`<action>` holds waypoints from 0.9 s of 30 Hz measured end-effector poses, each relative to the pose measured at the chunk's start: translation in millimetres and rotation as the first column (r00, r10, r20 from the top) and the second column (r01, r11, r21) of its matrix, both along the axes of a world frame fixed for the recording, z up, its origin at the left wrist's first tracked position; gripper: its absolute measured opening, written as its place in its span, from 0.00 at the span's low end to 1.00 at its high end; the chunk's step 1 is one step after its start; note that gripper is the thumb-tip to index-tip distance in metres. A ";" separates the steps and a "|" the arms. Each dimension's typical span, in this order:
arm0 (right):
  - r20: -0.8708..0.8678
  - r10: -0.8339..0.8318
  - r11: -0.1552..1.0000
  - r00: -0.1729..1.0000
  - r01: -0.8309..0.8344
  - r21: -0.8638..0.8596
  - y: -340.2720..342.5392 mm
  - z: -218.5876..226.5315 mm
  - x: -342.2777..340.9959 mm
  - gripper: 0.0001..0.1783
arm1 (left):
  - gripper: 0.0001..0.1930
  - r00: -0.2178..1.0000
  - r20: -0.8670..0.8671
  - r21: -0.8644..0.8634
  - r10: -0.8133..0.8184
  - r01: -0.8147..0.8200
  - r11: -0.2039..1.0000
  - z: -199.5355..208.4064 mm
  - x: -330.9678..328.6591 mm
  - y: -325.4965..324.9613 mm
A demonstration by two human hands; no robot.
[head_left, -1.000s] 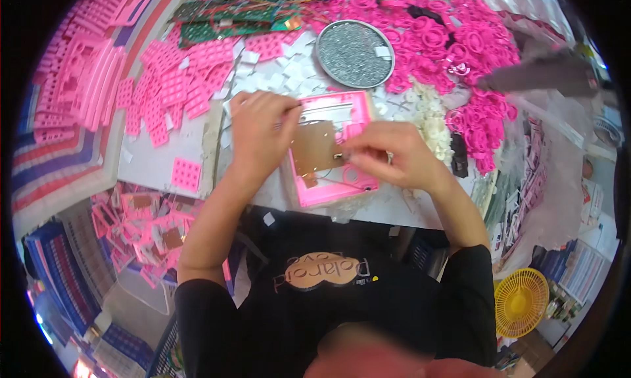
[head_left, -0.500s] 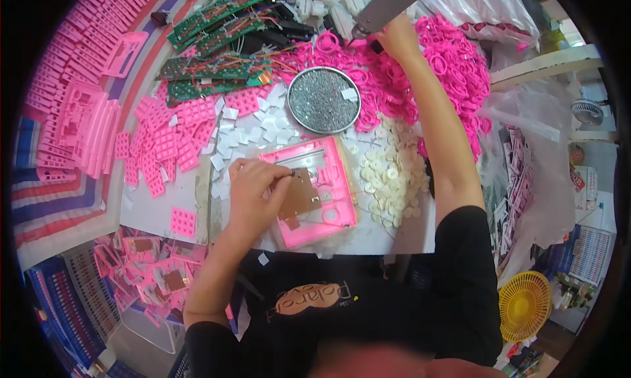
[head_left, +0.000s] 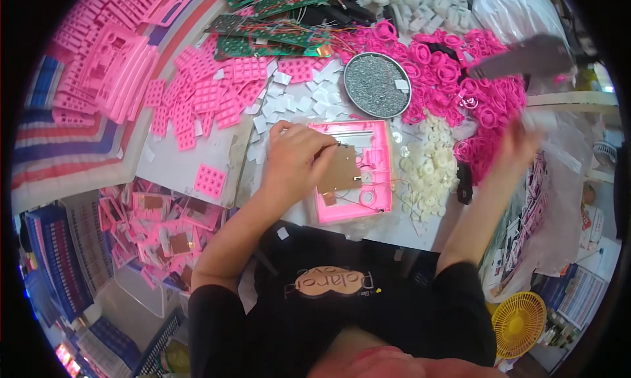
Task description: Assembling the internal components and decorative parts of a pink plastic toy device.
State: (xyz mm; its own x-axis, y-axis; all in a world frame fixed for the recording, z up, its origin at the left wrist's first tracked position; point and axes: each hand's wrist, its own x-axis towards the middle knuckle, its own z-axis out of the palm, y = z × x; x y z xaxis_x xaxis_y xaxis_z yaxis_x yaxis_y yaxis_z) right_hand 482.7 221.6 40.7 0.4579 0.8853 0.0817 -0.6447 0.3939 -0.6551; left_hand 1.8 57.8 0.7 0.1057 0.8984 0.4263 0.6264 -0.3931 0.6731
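A pink plastic housing (head_left: 355,216) lies on the table in front of me, with a brown board (head_left: 343,169) set into it. My left hand (head_left: 297,158) rests over the left side of the housing, thumb and forefinger pinched at the board's upper edge. Whatever is between those fingertips is too small to make out. My right hand (head_left: 519,141) is raised to the right, beside the heap of pink ring-shaped parts (head_left: 486,105). Motion smears its fingers. A dark grey elongated tool (head_left: 526,59), also blurred, hangs above that heap, apart from my right hand.
A round dish of small metal screws (head_left: 376,85) stands behind the housing. Around it lie white square pieces (head_left: 299,102), cream discs (head_left: 430,171), pink keypads (head_left: 209,95) and green circuit boards (head_left: 269,46). A yellow basket (head_left: 519,325) sits lower right.
My right hand has come away from the far pink rings, back toward the right. The grey tool now appears farther right. The whole view has shifted; my left hand keeps its place at the board.
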 end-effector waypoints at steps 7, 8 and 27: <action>0.994 0.025 0.919 -0.105 -0.389 -0.064 -176.3 33.2 -159.5 0.31 | 0.04 0.997 -0.049 0.029 -0.057 0.059 0.998 0.4 -8.4 12.7; 0.988 -0.066 0.883 -0.139 -0.470 -0.007 -161.5 26.4 -188.8 0.29 | 0.04 0.996 -0.036 0.007 -0.077 0.078 0.997 2.6 -11.2 15.0; 0.933 -0.023 0.652 -0.360 -0.712 -0.259 -111.0 -0.5 -255.2 0.19 | 0.06 0.795 -0.518 0.042 -0.314 0.391 0.920 28.4 -20.3 13.3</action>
State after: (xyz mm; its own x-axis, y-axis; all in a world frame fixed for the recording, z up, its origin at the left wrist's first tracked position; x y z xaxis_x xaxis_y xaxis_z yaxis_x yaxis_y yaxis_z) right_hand 227.6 110.5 40.3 -0.8447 0.5050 0.1772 0.3462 0.7680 -0.5389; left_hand -18.5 71.1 29.1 0.6325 0.6923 0.3474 0.6565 -0.7171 0.2338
